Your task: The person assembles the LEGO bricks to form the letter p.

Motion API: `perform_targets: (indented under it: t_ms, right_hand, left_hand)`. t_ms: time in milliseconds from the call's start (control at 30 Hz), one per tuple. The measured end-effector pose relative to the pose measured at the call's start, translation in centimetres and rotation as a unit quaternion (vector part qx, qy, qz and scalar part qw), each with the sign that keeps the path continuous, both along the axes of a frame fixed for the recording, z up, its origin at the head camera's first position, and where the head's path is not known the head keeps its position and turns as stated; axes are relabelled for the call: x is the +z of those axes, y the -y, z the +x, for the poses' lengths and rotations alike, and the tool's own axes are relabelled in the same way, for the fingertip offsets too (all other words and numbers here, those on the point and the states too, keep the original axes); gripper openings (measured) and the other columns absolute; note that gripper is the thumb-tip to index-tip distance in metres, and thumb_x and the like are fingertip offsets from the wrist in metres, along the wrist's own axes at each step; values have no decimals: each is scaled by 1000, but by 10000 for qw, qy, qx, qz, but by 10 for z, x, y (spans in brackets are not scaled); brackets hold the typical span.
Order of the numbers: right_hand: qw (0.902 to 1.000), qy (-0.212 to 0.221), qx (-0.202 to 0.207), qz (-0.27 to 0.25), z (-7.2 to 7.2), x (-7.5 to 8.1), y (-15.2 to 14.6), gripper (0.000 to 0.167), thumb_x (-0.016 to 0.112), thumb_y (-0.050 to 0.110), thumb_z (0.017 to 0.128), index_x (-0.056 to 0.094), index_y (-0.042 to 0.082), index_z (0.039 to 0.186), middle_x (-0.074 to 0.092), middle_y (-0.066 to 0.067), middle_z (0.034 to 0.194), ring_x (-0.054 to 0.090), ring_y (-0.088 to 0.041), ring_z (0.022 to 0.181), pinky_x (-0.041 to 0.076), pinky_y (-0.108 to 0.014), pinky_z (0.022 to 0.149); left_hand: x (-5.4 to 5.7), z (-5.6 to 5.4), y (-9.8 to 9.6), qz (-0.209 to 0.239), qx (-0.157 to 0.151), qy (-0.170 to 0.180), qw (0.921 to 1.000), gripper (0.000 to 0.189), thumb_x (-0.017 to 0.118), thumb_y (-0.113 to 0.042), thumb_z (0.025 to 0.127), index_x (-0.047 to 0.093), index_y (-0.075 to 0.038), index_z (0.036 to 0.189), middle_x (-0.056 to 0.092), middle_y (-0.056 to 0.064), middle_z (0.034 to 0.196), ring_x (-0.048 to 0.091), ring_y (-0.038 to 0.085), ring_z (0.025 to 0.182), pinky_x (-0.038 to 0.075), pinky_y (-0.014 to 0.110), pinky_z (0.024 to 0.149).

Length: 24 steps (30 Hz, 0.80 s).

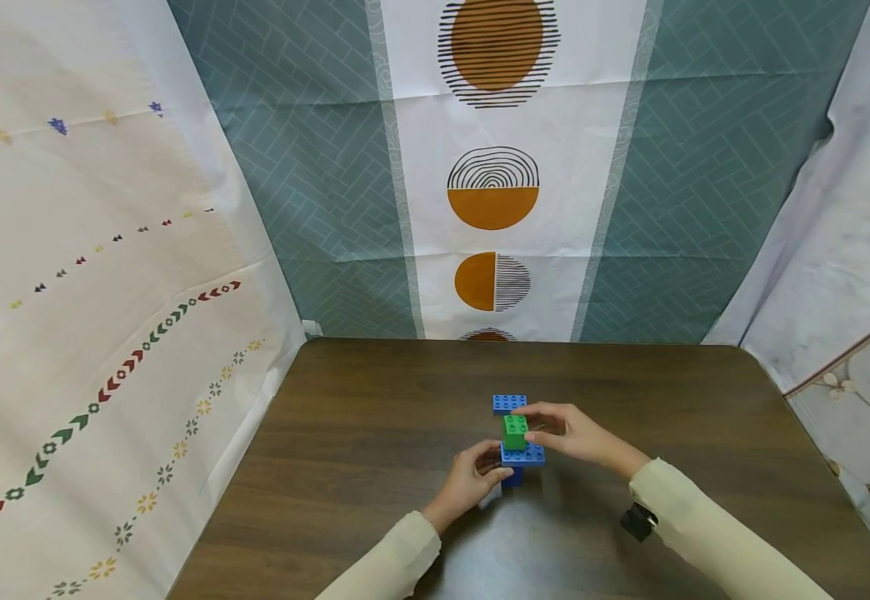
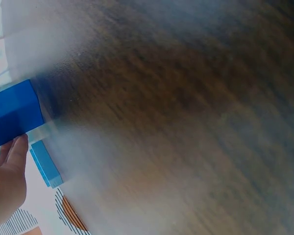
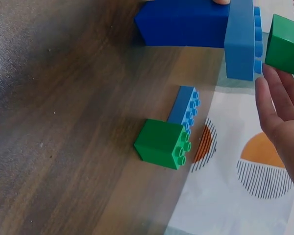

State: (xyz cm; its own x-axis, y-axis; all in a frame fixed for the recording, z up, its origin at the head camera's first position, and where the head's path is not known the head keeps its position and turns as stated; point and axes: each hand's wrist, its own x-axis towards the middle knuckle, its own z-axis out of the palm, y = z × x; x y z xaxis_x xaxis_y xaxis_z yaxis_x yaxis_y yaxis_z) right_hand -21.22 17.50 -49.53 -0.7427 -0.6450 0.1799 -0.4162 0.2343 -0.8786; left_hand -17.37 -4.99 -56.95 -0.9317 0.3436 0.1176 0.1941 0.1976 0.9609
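In the head view, my right hand (image 1: pixel 566 429) pinches a green brick (image 1: pixel 515 432) between thumb and fingers. A narrow gap shows in the right wrist view between that green brick (image 3: pixel 286 46) and the studs of a light blue brick (image 3: pixel 241 41). The light blue brick sits crosswise on a dark blue column (image 3: pixel 186 23) standing on the table. My left hand (image 1: pixel 472 475) holds this stack from the left, one fingertip showing against the dark blue column. In the left wrist view, left-hand fingers (image 2: pixel 17 154) lie against the dark blue column (image 2: pixel 19 107).
Farther back on the brown table (image 1: pixel 375 417) lies another light blue brick (image 1: pixel 508 403). Beside it, in the right wrist view, stands a second green brick (image 3: pixel 159 144), hidden behind the right hand in the head view. Patterned cloths (image 1: pixel 315 167) hang around the table.
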Motion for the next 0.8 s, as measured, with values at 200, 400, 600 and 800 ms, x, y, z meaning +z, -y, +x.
perform_targets:
  t_ms: [200, 400, 600, 800]
  right_hand:
    - [9996, -242, 134, -65, 4, -3, 1, 37, 61, 10, 95, 55, 2, 131, 62, -14, 121, 62, -22, 106, 53, -31, 89]
    - [9996, -74, 196, -186, 7, -7, 0, 38, 62, 9, 94, 55, 1, 131, 62, -14, 121, 62, -21, 105, 53, -30, 89]
    - [9995, -144, 143, -228, 10, -9, 1, 37, 65, 12, 93, 58, 5, 128, 63, -11, 118, 62, -17, 101, 52, -46, 90]
    - [9994, -298, 78, -157, 12, -8, 4, 36, 68, 12, 91, 60, 6, 126, 64, -8, 117, 63, -16, 101, 52, -46, 89]
  left_hand:
    - [1, 0, 0, 70, -21, -59, 10000, 31, 71, -2, 86, 62, -1, 116, 66, 17, 109, 65, 28, 102, 54, 30, 86]
    - [1, 0, 1, -129, -29, -14, 9999, 30, 70, -8, 88, 63, -5, 117, 67, 13, 111, 64, 22, 103, 53, 28, 87]
    - [2, 0, 0, -127, -7, 40, 9999, 30, 71, -8, 88, 64, -6, 116, 67, 14, 111, 64, 24, 104, 53, 29, 89]
    - [2, 1, -1, -197, 28, 39, 9998, 31, 70, -6, 87, 63, -5, 118, 66, 16, 112, 64, 27, 105, 53, 32, 89]
